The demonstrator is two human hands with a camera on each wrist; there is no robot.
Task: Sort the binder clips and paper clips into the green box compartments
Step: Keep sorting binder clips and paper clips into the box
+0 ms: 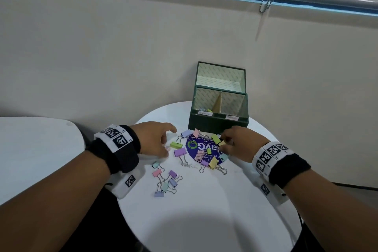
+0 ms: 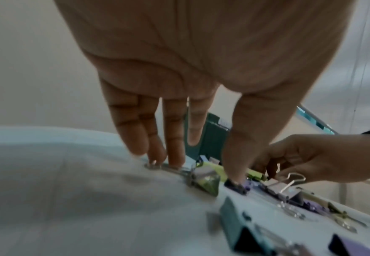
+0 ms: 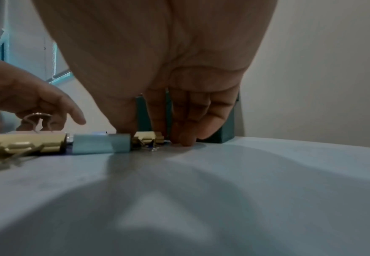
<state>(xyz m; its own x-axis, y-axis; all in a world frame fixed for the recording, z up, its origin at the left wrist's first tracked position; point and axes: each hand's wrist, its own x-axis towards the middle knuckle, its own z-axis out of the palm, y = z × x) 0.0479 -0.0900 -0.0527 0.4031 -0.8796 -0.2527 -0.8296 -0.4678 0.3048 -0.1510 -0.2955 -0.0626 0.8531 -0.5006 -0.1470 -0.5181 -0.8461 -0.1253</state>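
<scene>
The green box (image 1: 218, 124) stands open at the back of the round white table (image 1: 204, 210), with two labelled front compartments; a few clips lie in the left one. Pastel binder clips (image 1: 202, 154) are scattered in front of it. My left hand (image 1: 170, 142) reaches down with straight fingers (image 2: 175, 155) touching the wire handle of a green binder clip (image 1: 176, 145); its thumb (image 2: 234, 164) lands beside it. My right hand (image 1: 224, 142) pinches a small yellow binder clip (image 3: 149, 136) between thumb and fingers, still on the table.
A dark blue round sticker (image 1: 201, 149) lies under the middle pile. A second group of clips (image 1: 165, 180) lies nearer me on the left. Another white table (image 1: 36, 149) stands at the left, and a wall rises right behind the box.
</scene>
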